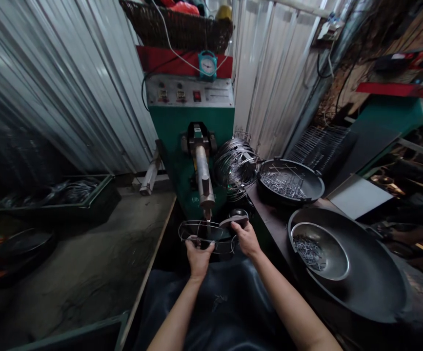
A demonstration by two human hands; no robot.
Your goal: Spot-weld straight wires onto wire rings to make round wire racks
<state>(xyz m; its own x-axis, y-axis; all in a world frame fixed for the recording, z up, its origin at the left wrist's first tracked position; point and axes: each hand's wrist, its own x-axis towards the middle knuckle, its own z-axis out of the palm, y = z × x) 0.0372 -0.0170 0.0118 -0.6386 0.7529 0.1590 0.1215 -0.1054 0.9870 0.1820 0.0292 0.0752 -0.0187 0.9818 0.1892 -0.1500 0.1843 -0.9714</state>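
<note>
My left hand (pixel 198 256) grips the near side of a round wire frame (pixel 185 225), its thumb and fingers closed round the thin metal. The frame sits just under the tip of a spot welder's electrode (pixel 208 214), where a small bright glow shows. My right hand (pixel 247 238) is closed on a flat, dark, curved piece (pixel 233 222) at the frame's right side; its exact kind is unclear. The green welding machine (pixel 192 114) stands straight ahead, its arm reaching toward me.
Wire rings (pixel 236 165) hang stacked right of the welder arm. Beyond them a black pan (pixel 313 183) holds short metal wires. Nearer, a large dark pan (pixel 375 278) carries a steel bowl (pixel 339 248) with small metal pieces. A green bin (pixel 101 195) stands on the left floor.
</note>
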